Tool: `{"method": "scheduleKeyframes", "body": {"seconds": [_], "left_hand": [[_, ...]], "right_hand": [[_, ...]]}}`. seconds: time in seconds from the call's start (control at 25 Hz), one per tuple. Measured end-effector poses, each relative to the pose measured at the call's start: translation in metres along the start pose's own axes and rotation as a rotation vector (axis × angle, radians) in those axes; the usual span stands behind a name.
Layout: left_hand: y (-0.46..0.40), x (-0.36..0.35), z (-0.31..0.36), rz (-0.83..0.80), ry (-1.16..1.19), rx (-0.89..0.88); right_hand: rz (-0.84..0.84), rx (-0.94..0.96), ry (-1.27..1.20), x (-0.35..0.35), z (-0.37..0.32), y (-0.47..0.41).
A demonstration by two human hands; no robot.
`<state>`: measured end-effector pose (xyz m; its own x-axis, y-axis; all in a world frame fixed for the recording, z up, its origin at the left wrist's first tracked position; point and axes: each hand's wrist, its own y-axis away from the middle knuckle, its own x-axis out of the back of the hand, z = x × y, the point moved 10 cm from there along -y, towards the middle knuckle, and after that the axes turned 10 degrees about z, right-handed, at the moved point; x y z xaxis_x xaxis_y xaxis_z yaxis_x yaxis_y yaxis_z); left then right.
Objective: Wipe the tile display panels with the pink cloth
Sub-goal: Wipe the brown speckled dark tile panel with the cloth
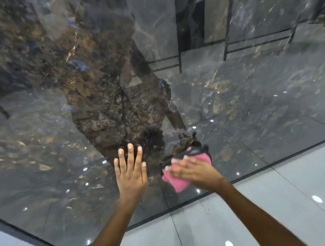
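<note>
The wiping step is under way. The right hand (192, 170) presses the crumpled pink cloth (176, 180) flat on the glossy dark marble tile panel (69, 138), near its right edge. The left hand (130, 169) rests spread wide beside it. Next, the cloth probably must sweep left over unwiped surface.

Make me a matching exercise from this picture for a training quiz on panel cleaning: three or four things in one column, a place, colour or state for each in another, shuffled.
Things:
1. left hand
2. right hand
3. pink cloth
4. floor tiles

States:
A. pale grey, beside the panel
B. pressed on the cloth
C. flat on the dark panel, fingers spread
D. under a hand, on the panel

Pairs: 1-C, 2-B, 3-D, 4-A
</note>
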<state>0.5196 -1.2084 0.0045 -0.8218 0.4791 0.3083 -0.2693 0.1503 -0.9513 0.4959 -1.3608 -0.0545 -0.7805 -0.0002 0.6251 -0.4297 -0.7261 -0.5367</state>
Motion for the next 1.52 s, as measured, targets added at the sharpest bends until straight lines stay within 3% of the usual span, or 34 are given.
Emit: {"method": "scheduleKeyframes", "body": {"seconds": [0.08, 0.16, 0.24, 0.28, 0.36, 0.44, 0.48, 0.56, 0.64, 0.72, 0.8, 0.92, 0.96, 1.08, 1.16, 1.28, 1.36, 1.48, 1.52], "left_hand": [[0.021, -0.008, -0.002, -0.021, -0.054, -0.027], [0.027, -0.012, -0.004, 0.007, -0.086, -0.007], [0.029, -0.015, -0.003, 0.057, -0.119, -0.004], [0.029, -0.016, -0.004, 0.077, -0.127, 0.000], [0.030, -0.016, -0.002, 0.100, -0.127, -0.007], [0.031, -0.014, -0.003, 0.100, -0.132, -0.008], [0.032, -0.013, -0.004, 0.091, -0.129, -0.005], [0.035, -0.013, -0.004, 0.074, -0.115, -0.014], [0.036, -0.014, -0.003, 0.062, -0.110, -0.022], [0.036, -0.015, -0.003, 0.068, -0.101, -0.017], [0.036, -0.017, -0.004, 0.066, -0.087, -0.001], [0.042, -0.017, -0.003, 0.080, -0.126, -0.024], [0.042, -0.017, -0.003, 0.084, -0.130, -0.034], [0.040, -0.016, -0.004, 0.080, -0.102, -0.024], [0.054, -0.018, -0.004, 0.045, -0.065, 0.003], [0.103, -0.031, 0.003, -0.016, -0.096, -0.042], [0.119, -0.042, 0.003, -0.020, -0.177, -0.080], [0.119, -0.047, -0.001, -0.003, -0.223, -0.052], [0.121, -0.047, -0.001, 0.002, -0.221, -0.060]], "right_hand": [[0.317, -0.224, -0.034, 0.055, 0.072, -0.026], [0.485, -0.487, -0.072, 0.095, 0.137, -0.033], [0.517, -0.759, -0.117, 0.089, 0.161, -0.008], [0.446, -0.830, -0.105, 0.070, 0.151, 0.008], [0.182, -0.696, -0.018, 0.014, 0.091, 0.040], [-0.089, -0.364, 0.034, -0.031, 0.018, 0.068], [-0.123, -0.273, 0.026, -0.035, 0.001, 0.076], [0.011, -0.314, -0.019, -0.013, 0.014, 0.054], [0.309, -0.539, -0.085, 0.034, 0.063, 0.004], [0.414, -0.611, -0.077, 0.052, 0.086, -0.033], [0.304, -0.405, 0.061, 0.025, 0.046, -0.037], [-0.156, 0.134, 0.160, -0.068, -0.067, 0.037], [-0.214, 0.240, 0.154, -0.079, -0.079, 0.058], [-0.063, 0.284, 0.071, -0.054, -0.045, 0.047], [0.147, 0.063, 0.086, -0.015, 0.015, 0.020], [0.555, -0.782, -0.206, 0.011, 0.104, 0.057], [0.712, -1.426, -0.553, -0.039, 0.088, 0.126], [0.675, -2.286, -1.209, -0.136, -0.002, 0.181], [0.659, -2.532, -1.298, -0.147, -0.020, 0.180]]}}
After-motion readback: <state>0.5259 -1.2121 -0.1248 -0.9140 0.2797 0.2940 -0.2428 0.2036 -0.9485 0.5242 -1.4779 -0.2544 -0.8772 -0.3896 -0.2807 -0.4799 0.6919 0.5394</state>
